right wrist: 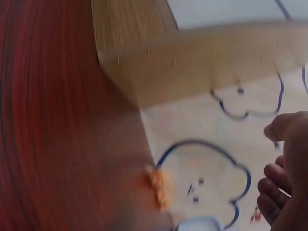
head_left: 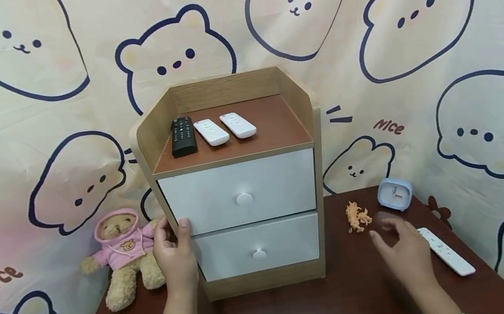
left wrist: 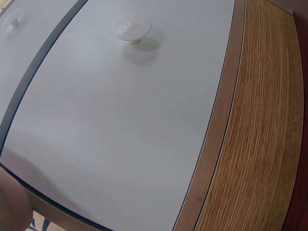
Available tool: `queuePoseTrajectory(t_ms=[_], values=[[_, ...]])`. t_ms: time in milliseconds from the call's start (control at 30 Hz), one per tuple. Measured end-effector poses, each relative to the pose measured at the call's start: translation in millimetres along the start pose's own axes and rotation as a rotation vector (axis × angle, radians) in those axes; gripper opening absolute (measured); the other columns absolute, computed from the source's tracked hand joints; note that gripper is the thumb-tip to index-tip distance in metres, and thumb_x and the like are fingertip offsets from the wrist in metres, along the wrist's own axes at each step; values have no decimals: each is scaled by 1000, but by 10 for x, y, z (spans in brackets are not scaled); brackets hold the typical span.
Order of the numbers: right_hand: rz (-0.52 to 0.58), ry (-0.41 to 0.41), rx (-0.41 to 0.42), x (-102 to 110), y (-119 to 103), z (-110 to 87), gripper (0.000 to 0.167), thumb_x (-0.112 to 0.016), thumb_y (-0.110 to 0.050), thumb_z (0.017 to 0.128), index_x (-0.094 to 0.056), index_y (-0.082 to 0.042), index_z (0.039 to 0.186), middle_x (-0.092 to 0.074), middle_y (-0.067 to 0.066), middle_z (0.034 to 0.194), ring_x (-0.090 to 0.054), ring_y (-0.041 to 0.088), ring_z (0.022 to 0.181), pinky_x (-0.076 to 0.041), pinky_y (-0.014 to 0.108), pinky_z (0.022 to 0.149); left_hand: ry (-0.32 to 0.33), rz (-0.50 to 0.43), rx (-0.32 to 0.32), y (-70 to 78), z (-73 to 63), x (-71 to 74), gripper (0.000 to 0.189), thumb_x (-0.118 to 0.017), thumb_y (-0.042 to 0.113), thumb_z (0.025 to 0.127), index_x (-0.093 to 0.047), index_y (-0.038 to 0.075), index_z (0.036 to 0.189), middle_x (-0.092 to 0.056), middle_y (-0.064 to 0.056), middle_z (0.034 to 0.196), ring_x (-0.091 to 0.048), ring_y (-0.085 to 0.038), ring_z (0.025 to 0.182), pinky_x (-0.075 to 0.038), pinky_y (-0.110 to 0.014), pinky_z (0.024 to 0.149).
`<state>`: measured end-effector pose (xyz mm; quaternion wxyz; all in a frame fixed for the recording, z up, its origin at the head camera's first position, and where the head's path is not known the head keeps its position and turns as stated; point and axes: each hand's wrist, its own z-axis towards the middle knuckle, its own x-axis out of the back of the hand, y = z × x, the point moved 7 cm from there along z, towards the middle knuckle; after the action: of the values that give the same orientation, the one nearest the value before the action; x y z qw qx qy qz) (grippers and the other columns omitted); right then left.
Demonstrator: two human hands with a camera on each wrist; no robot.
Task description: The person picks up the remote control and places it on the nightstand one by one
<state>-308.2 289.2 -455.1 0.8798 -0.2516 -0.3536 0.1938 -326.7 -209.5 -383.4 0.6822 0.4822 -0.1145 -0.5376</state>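
Observation:
A small wooden cabinet [head_left: 243,286] with two white drawers stands on the dark table. My left hand [head_left: 176,258] grips its left front edge, thumb at the front and fingers along the side. In the left wrist view, a fingertip [left wrist: 13,204] shows beside the lower drawer [left wrist: 120,115] with its round white knob [left wrist: 132,30]. My right hand [head_left: 405,251] hovers over the table's right side, fingers loosely bent and nothing held. Close to it are a small orange figurine [head_left: 357,217], a white remote [head_left: 447,252] and a light blue clock [head_left: 395,194].
On the cabinet's top shelf lie a black remote [head_left: 183,136] and two white remotes [head_left: 211,132]. A teddy bear [head_left: 125,256] in a pink hoodie leans left of the cabinet. A bear-printed cloth [head_left: 228,16] hangs behind, and a brown flower-shaped thing [head_left: 439,210] sits beyond the right edge.

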Motion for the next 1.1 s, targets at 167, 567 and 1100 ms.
queuePoseTrajectory(t_ms=[167, 567, 1100], values=[[-90, -146, -211, 95, 506, 81, 53, -81, -30, 98, -64, 6, 133, -66, 30, 119, -64, 47, 111, -48, 64, 94, 1, 8, 12, 9, -12, -11, 28, -70, 6, 105, -68, 7, 133, -66, 1, 109, -60, -12, 101, -51, -19, 85], [-270, -401, -483, 345, 1551, 144, 82, -78, -39, 95, -46, 14, 150, -48, 45, 148, -53, 60, 130, -43, 72, 108, -8, 4, 5, 3, -8, -10, 29, -69, 6, 106, -67, 6, 135, -66, 1, 111, -60, -13, 104, -51, -18, 88], [-374, -489, -545, 492, 1757, -52, 70, -84, -30, 88, -58, 21, 129, -64, 43, 116, -66, 52, 99, -52, 65, 88, -2, 11, 12, -2, -21, -1, 29, -69, 6, 106, -67, 5, 135, -64, 1, 106, -59, -11, 99, -50, -18, 84]])
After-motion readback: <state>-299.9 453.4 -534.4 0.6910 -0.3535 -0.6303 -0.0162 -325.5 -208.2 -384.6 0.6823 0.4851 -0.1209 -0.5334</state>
